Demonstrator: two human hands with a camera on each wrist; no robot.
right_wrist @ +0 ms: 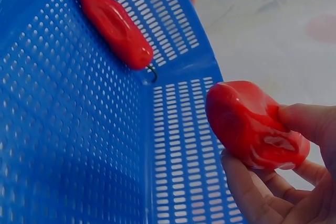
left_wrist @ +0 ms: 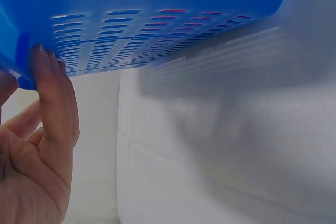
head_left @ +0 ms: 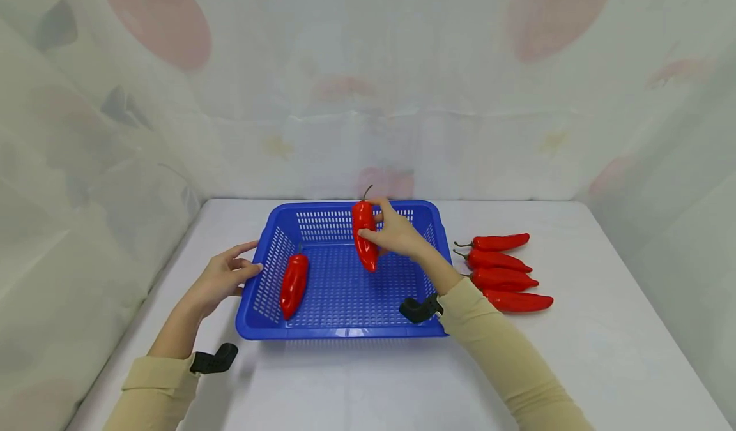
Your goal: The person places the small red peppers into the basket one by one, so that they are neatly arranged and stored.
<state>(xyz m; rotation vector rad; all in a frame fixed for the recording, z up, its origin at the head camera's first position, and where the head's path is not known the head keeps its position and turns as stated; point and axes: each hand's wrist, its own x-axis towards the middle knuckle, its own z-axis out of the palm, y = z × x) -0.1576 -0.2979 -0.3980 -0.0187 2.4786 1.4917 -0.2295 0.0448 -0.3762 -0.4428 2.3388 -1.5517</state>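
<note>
Nearest, right sleeve (head_left: 506, 348) slanting in past the near right corner of blue basket (head_left: 310, 333); black wrist clip (head_left: 420, 310) hanging by that corner, likely to catch on the rim if dropped low. Beside the sleeve, four red peppers (head_left: 501, 278) in a row on white table (head_left: 598, 329), with the closest partly hidden: could get rolled out of line by a wide swing.

Left hand (head_left: 221, 276) pinching the left rim between thumb and fingers. Could drag or tip the basket if pulled hard, and so send loose pepper (head_left: 294, 285) sliding away from the left wall. Cannot tell whether sitting flat or slightly lifted.

Farther in, right hand (head_left: 397, 232) pinching held pepper (head_left: 363, 217) between thumb and fingers, stem up, tip down, over the basket, apart from the loose one. Looks glossy and bulging: could twist free if squeezed unevenly, landing askew. Might snag by the stem in the wall slots if lowered too near. Beyond, printed cloth (head_left: 368, 143), likely no hazard.
</note>
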